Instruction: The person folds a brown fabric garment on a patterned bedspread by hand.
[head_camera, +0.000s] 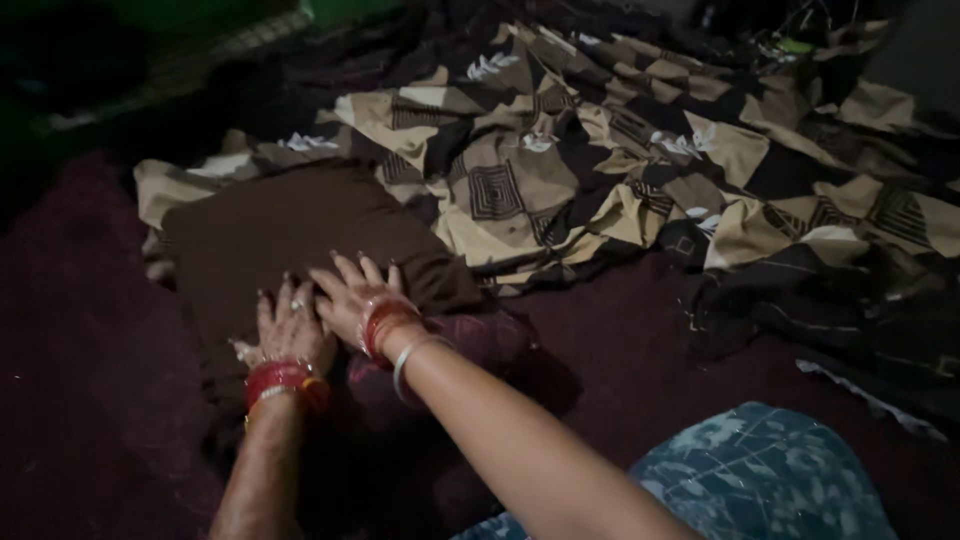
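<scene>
Dark brown rectangular fabric pillow lying flat on dark maroon bed cover, directly under both grips. Left hand pressing down on it, fingers spread flat, pinching nothing. Right hand resting just beside, touching, fingers also spread. Beyond fingertips, crumpled beige-and-brown patterned bedsheet touching pillow's far edge.
</scene>
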